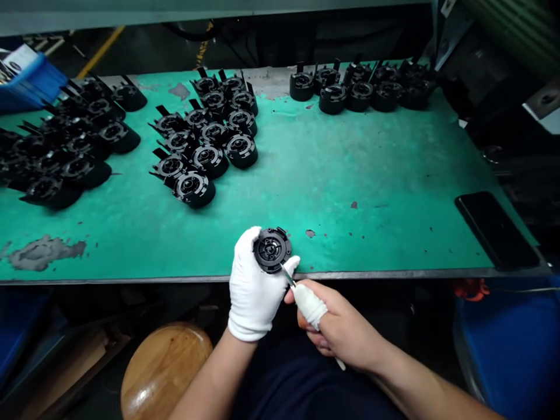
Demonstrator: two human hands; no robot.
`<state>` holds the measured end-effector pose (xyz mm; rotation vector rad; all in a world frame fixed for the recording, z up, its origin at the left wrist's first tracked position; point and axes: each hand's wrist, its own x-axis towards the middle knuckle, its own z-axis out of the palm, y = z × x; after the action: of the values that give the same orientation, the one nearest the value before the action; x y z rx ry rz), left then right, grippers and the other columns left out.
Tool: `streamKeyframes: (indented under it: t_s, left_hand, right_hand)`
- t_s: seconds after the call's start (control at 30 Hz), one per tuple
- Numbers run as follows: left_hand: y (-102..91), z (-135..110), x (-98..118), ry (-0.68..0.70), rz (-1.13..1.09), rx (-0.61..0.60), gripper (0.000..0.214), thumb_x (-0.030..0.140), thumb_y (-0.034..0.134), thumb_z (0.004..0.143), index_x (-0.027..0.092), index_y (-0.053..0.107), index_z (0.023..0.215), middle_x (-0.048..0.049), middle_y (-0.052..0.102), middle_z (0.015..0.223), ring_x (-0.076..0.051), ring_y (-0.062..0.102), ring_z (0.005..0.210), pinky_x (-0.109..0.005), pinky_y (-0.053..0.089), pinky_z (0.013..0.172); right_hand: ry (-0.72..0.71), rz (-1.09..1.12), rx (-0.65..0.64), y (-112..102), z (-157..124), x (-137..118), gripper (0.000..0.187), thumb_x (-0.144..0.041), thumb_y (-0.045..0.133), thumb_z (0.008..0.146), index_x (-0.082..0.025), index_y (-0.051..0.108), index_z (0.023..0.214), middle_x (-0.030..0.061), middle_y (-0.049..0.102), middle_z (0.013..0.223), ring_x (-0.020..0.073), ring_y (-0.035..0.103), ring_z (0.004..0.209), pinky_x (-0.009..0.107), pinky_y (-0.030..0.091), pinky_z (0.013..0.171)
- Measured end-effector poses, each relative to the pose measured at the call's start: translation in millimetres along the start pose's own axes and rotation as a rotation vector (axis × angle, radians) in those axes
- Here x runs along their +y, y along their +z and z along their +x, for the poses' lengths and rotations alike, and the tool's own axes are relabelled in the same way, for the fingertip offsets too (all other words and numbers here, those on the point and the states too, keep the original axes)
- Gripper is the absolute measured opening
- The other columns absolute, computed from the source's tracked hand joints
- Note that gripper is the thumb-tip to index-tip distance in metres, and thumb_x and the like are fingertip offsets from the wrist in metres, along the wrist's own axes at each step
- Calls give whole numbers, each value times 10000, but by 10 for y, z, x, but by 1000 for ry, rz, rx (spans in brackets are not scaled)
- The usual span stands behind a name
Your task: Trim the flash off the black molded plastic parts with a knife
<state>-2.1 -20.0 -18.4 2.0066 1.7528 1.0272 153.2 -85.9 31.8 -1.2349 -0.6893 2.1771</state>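
My left hand (254,289), in a white glove, is closed around a round black plastic part (272,249) at the near edge of the green table (350,175). My right hand (339,326) is bare, with a white wrap on one finger. It pinches a thin blade tool (289,276) whose tip touches the lower rim of the part. Both hands sit just in front of the table edge, above my lap.
Several identical black parts lie in groups: far left (65,146), centre left (205,140) and back right (359,87). A black phone (496,228) lies near the right edge. A blue bin (26,81) stands back left; a wooden stool (166,367) is below.
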Motion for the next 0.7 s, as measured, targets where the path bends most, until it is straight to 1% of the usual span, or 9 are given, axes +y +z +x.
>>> streamKeyframes:
  t_s: [0.1, 0.17, 0.27, 0.37, 0.47, 0.53, 0.6, 0.63, 0.7]
  left_hand:
    - [15, 9, 4, 3, 24, 15, 869, 506, 828, 702, 154, 424, 1386, -181, 552, 1343, -328, 556, 1283, -504, 449, 1120]
    - [26, -5, -4, 7, 31, 34, 891, 529, 832, 689, 151, 426, 1387, -182, 554, 1338, -331, 562, 1273, -507, 451, 1116]
    - [27, -33, -22, 4, 22, 52, 908, 543, 836, 679, 159, 425, 1392, -175, 564, 1331, -329, 582, 1246, -501, 462, 1102]
    - [20, -45, -22, -14, 26, 62, 879, 547, 830, 685, 163, 443, 1374, -168, 580, 1312, -327, 604, 1210, -490, 485, 1069]
    - [33, -50, 5, -16, 27, 72, 842, 547, 816, 698, 166, 452, 1355, -153, 597, 1275, -317, 625, 1173, -483, 501, 1044]
    - [47, -59, 27, -17, 33, 82, 813, 534, 804, 714, 166, 457, 1351, -153, 599, 1274, -318, 617, 1193, -486, 494, 1057]
    - [41, -62, 39, -29, 26, 89, 792, 510, 793, 731, 161, 458, 1359, -166, 586, 1314, -326, 584, 1253, -494, 474, 1091]
    - [21, -54, 36, -40, 11, 80, 791, 493, 788, 741, 159, 452, 1374, -172, 575, 1343, -329, 566, 1284, -498, 461, 1111]
    - [-64, -10, 7, -41, -46, -17, 813, 452, 773, 767, 167, 410, 1436, -177, 535, 1422, -331, 524, 1344, -507, 430, 1150]
  right_hand:
    - [-74, -89, -145, 88, -73, -72, 208, -378, 648, 887, -200, 614, 990, -44, 533, 680, 67, 443, 526, 197, 340, 482]
    - [-1, 27, -201, 148, -67, -48, 226, -417, 641, 890, -210, 598, 970, -60, 499, 641, 57, 403, 483, 184, 319, 449]
    - [140, 347, -85, 226, 42, 84, 242, -468, 572, 918, -232, 549, 959, -103, 383, 578, 37, 216, 400, 150, 171, 353]
    - [107, 519, 10, 304, 144, 229, 258, -475, 579, 922, -222, 528, 930, -104, 378, 576, 33, 199, 397, 133, 161, 330]
    - [54, 587, -16, 379, 128, 287, 248, -459, 592, 930, -221, 523, 917, -103, 382, 575, 28, 186, 390, 119, 156, 313]
    - [-45, 617, -94, 383, 61, 244, 281, -486, 600, 929, -225, 514, 871, -110, 361, 543, 25, 173, 369, 114, 158, 302]
    - [-234, 660, -131, 319, -11, 129, 332, -529, 579, 940, -229, 501, 823, -114, 326, 517, 27, 167, 357, 113, 185, 304]
    - [-333, 674, -104, 261, -37, 53, 340, -534, 557, 955, -229, 501, 817, -114, 312, 517, 29, 163, 360, 113, 200, 310]
    - [-454, 627, 64, 108, -58, -107, 323, -516, 506, 991, -227, 528, 848, -103, 324, 551, 34, 161, 386, 113, 215, 324]
